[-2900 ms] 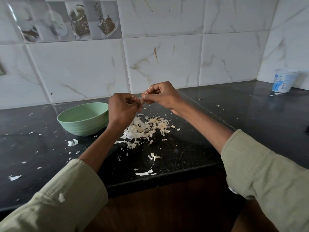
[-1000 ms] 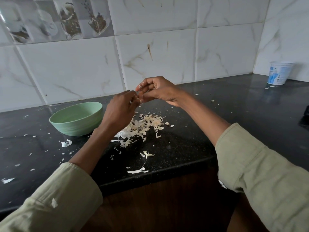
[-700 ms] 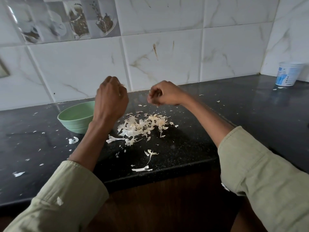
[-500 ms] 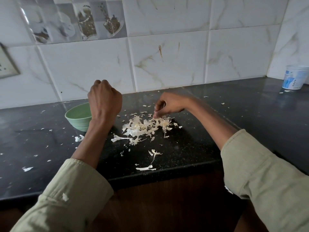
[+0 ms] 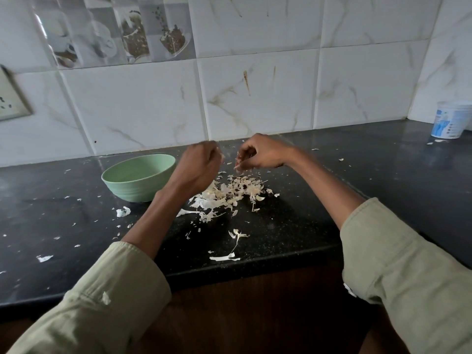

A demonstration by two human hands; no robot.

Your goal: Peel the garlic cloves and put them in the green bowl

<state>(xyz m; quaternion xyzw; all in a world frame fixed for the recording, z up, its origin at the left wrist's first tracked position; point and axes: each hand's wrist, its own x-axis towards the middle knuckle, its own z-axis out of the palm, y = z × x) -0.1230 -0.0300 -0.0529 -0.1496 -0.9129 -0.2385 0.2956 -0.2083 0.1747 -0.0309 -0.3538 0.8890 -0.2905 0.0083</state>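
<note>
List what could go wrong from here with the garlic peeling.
1. The pile of garlic skins lies right beside the green bowl, so skins could be swept into it.
2. The left hand is blurred, so its grip cannot be judged; anything small in it could drop among the skins.
3. Loose skins near the counter edge may slip off.

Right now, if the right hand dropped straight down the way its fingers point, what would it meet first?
Probably the pile of garlic skins: the right hand hovers just over its far edge, fingers pointing down. Depth is unclear.
</note>
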